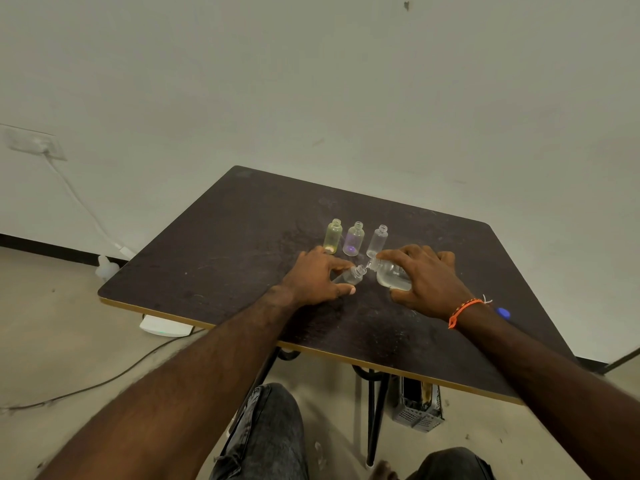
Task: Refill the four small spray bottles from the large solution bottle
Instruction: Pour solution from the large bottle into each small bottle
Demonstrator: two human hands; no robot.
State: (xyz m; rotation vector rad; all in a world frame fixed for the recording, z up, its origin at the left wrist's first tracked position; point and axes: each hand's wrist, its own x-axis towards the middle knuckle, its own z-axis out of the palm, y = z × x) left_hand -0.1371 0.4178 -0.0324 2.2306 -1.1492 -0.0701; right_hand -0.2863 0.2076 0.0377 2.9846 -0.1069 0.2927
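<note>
Dark table (242, 237), four small bottles (353, 239)

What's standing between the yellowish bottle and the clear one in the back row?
In the head view, the purple-tinted bottle stands upright and uncapped between the yellowish bottle and the clear bottle.

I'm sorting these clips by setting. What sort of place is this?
Probably a bare spare room or makeshift workroom, not a lab. A scuffed dark table stands by a plain wall, with a wall socket and loose cable running to the bare floor.
</note>
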